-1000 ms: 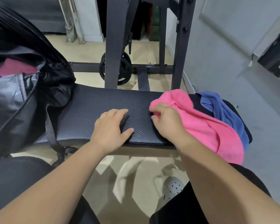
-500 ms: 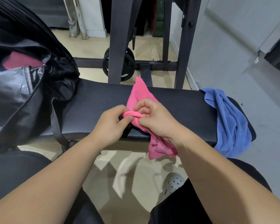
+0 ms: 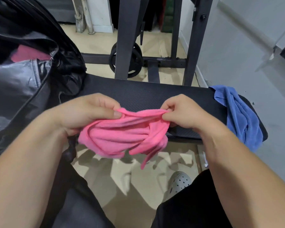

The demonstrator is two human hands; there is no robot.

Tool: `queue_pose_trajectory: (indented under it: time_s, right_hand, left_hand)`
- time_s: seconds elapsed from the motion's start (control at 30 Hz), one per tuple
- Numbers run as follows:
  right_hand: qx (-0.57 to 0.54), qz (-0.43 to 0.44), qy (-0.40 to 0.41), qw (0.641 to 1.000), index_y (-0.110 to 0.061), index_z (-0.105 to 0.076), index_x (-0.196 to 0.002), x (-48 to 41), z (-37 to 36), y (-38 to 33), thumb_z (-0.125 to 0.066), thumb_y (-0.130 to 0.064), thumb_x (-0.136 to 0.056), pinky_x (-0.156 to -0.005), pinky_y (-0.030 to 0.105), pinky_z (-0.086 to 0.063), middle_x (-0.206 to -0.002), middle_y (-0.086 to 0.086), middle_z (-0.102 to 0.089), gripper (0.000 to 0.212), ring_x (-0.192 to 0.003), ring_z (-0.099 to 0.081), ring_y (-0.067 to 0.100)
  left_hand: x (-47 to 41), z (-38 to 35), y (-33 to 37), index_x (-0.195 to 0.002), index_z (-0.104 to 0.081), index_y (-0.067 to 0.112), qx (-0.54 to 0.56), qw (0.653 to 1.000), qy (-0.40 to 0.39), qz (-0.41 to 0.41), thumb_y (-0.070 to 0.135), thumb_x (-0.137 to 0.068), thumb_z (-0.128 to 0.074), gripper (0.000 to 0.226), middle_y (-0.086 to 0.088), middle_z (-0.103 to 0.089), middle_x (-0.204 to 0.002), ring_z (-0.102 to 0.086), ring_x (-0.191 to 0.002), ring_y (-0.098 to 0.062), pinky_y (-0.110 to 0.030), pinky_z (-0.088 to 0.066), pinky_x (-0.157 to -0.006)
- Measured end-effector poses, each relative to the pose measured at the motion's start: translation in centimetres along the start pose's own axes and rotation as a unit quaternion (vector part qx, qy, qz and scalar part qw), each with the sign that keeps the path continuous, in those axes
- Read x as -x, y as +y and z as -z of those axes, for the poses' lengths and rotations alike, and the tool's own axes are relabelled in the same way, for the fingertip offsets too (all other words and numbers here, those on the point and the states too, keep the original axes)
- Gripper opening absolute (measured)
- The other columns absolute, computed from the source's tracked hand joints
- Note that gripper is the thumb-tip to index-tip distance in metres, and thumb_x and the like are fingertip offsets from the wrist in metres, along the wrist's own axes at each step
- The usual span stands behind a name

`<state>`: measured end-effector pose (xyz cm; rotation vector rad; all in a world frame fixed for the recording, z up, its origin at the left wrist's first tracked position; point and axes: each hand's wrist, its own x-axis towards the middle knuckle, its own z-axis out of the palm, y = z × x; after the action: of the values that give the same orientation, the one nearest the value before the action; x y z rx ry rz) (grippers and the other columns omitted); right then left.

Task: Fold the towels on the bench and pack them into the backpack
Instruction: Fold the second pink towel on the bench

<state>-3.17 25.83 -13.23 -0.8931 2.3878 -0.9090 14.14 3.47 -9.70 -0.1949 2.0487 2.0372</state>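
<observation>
Forearms come in from both lower corners, wrists about level, hands apart above the near edge of the desk (image 3: 146,96). My left hand (image 3: 82,116) pinches one end of the top hem of the pink towel (image 3: 122,137), thumb pressed flat on the cloth, fingers curled behind. My right hand (image 3: 184,112) pinches the other end, knuckles up, fingers tucked under. Hem runs taut between the two grips. Rest of the cloth hangs bunched below, in front of the desk, one tail dangling toward the floor. Blue towel (image 3: 242,116) lies crumpled on the right end of the desk, draped over its edge, apart from my right hand. Black backpack (image 3: 23,83) sits open at the left end, near my left forearm, with a pink cloth (image 3: 28,54) showing inside.
</observation>
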Motion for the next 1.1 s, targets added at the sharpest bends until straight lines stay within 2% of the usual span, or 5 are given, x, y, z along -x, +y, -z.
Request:
queue_pose_trajectory:
  time_s: [0.37, 0.47, 0.63, 0.83, 1.1]
  right_hand:
    - [0.166, -0.122, -0.073, 0.976, -0.006, -0.072, -0.073, -0.5, 2.2, 3.4, -0.077, -0.032, -0.085, -0.061, 0.031, -0.046, -0.065, 0.007, -0.067, 0.030, -0.061, -0.057, 0.019]
    - [0.141, -0.142, -0.049, 0.979, 0.002, -0.066, -0.076, -0.3, 2.2, 3.1, -0.074, -0.045, -0.088, -0.049, 0.028, -0.045, -0.058, 0.008, -0.058, 0.049, -0.052, -0.053, 0.020]
    - [0.049, -0.191, -0.209, 0.958, -0.015, -0.062, -0.066, 1.0, 4.3, 1.6, -0.074, -0.053, -0.085, -0.044, 0.025, -0.039, -0.046, 0.007, -0.051, 0.045, -0.037, -0.043, 0.021]
    - [0.064, -0.183, -0.104, 0.976, -0.015, -0.057, -0.064, -1.1, 3.4, 4.4, -0.059, -0.016, -0.087, -0.043, 0.026, -0.040, -0.049, 0.006, -0.049, 0.023, -0.044, -0.050, 0.025]
    - [0.030, -0.162, 0.035, 0.986, -0.009, -0.065, -0.067, -5.5, 3.1, 7.2, -0.066, -0.021, -0.081, -0.060, 0.030, -0.039, -0.061, 0.004, -0.051, 0.018, -0.061, -0.046, 0.019]
  left_hand:
    - [-3.8, 2.9, -6.2, -0.070, -0.062, 0.010, -0.191, 0.869, 0.455, 0.045, 0.024, -0.093, -0.062, 0.026, -0.001, -0.051, -0.059, -0.043, -0.055, -0.019, -0.028, -0.031, -0.049]
    - [-4.3, 2.9, -6.8, -0.066, -0.053, 0.011, -0.225, 0.879, 0.409, 0.093, 0.027, -0.091, -0.061, 0.031, -0.008, -0.044, -0.062, -0.041, -0.056, -0.020, -0.028, -0.034, -0.052]
    - [-2.4, 2.4, -5.7, -0.060, -0.062, 0.013, -0.165, 0.965, 0.024, 0.204, 0.027, -0.086, -0.073, 0.031, -0.007, -0.055, -0.060, -0.048, -0.053, -0.016, -0.025, -0.040, -0.051]
    - [-4.9, 3.8, -7.3, -0.063, -0.053, 0.012, -0.338, 0.869, 0.353, 0.076, 0.034, -0.095, -0.061, 0.039, -0.001, -0.054, -0.059, -0.050, -0.058, -0.023, -0.032, -0.035, -0.052]
    - [-9.6, 5.7, -8.9, -0.068, -0.052, 0.013, -0.490, 0.794, 0.357, 0.034, 0.036, -0.098, -0.051, 0.038, -0.003, -0.056, -0.070, -0.053, -0.077, -0.033, -0.038, -0.039, -0.065]
